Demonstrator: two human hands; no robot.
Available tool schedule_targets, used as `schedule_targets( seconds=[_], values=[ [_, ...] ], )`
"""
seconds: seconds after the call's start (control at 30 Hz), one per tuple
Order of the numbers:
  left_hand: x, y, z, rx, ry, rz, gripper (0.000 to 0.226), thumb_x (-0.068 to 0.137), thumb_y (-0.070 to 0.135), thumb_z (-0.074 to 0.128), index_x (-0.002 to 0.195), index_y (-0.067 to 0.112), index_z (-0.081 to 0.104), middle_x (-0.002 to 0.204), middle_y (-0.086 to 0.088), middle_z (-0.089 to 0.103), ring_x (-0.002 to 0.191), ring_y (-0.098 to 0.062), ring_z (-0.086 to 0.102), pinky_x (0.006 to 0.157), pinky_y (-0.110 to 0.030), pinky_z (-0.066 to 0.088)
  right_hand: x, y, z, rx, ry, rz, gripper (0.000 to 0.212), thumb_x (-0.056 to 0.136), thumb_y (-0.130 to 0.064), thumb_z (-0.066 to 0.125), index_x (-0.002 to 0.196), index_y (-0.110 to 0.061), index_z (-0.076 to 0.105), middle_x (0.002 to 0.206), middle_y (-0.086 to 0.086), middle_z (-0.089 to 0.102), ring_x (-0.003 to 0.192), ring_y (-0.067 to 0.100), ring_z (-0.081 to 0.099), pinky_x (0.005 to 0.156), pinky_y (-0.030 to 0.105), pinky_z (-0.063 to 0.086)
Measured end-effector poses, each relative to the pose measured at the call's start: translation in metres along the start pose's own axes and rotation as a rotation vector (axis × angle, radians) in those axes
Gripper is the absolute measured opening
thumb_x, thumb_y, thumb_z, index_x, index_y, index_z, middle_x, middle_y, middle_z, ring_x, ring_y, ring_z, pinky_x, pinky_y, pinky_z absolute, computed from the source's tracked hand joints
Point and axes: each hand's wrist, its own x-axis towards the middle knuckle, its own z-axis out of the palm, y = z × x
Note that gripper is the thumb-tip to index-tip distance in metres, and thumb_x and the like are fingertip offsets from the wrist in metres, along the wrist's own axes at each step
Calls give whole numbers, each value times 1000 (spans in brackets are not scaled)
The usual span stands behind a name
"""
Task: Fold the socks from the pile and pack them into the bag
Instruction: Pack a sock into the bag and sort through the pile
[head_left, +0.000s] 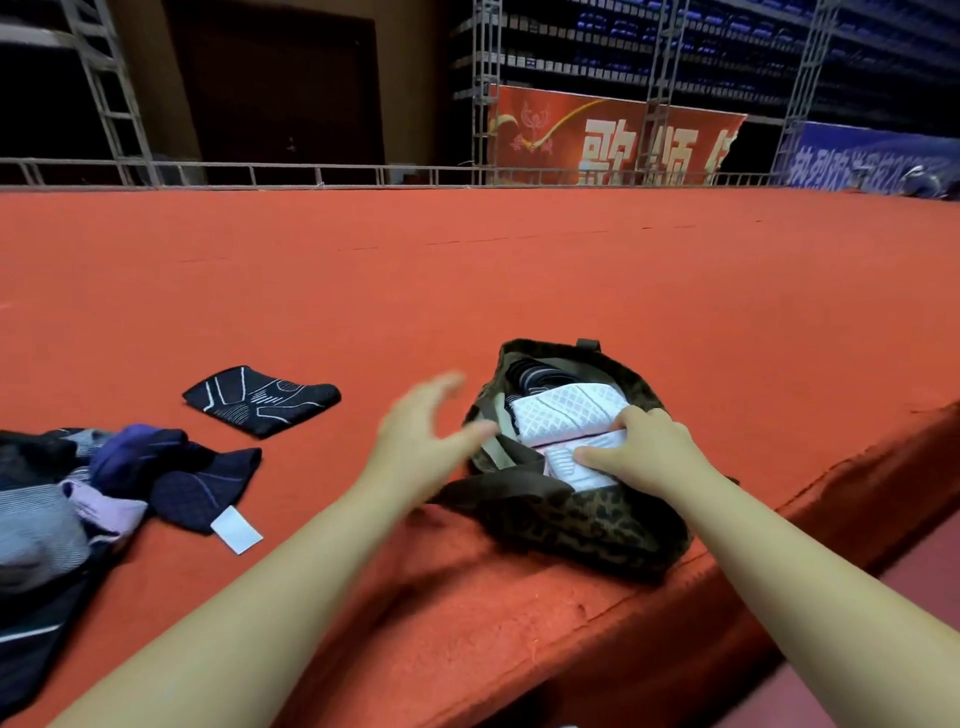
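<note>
Right hand (644, 447) grips a folded white sock (571, 415) inside the open leopard-print bag (582, 525), fingers curled over it; a dark striped sock (535, 376) sits deeper in the bag. Left hand (415, 441) blurred, fingers spread wide, holding nothing, just left of the bag's rim. Folded black sock with white lines (262, 400) lies flat on the red carpet (467, 270), apart from the sock pile (104, 478) at left edge. Bag sits near the carpeted platform's front edge.

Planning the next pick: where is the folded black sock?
Head view, left of centre: the folded black sock lies on the red carpet, beyond the sock pile, left of the bag.
</note>
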Motion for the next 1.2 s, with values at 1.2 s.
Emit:
schedule_targets(
  seconds=[1.2],
  values=[
    [43, -32, -46, -131, 225, -325, 29, 89, 31, 62, 112, 14, 59, 110, -1, 61, 102, -17, 56, 90, -32, 42, -4, 22, -31, 279, -35, 45, 38, 71, -40, 74, 81, -15, 48, 78, 1, 55, 68, 20, 54, 56, 30, 36]
  ],
)
